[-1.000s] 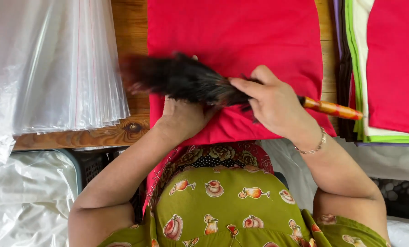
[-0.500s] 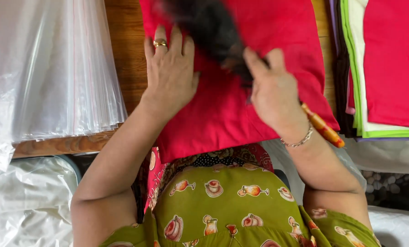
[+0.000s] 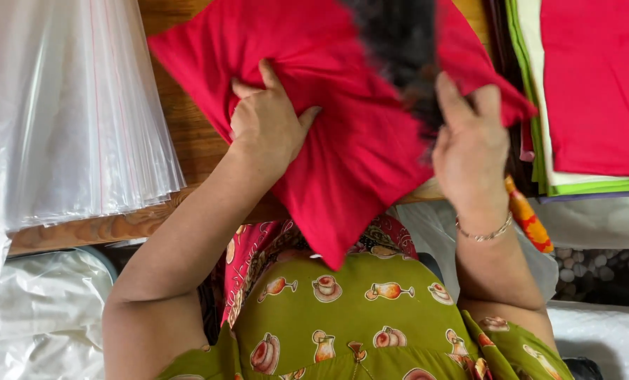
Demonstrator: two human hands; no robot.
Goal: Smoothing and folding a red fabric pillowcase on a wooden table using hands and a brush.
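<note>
Head view: the left hand (image 3: 269, 123) lies palm down on a red cloth (image 3: 342, 127), fingers bent and pressing into the fabric so that folds gather around the knuckles; it pins the cloth rather than closing around it. The right hand (image 3: 469, 151) is curled tight around the handle of a feather duster (image 3: 399, 49), whose dark, blurred plume stands over the upper right part of the cloth. The orange patterned end of the handle (image 3: 525, 218) sticks out below the wrist, just beside a thin bracelet (image 3: 483, 232).

There is one red cloth under the hands, one duster, and two hands, both the person's own. The cloth is a plain, bright red folded piece, turned at an angle, with one corner hanging over the near edge of the desk toward the person's green patterned dress (image 3: 357, 317).

The desk (image 3: 181, 134) is brown wood, bare between the cloth and a stack of clear plastic bags (image 3: 68, 119) along its left edge. At the right edge sits a pile of folded cloths (image 3: 589, 91), red on top with green and white layers showing beneath. Below the near edge, more crumpled clear plastic (image 3: 33, 317) lies at lower left.
</note>
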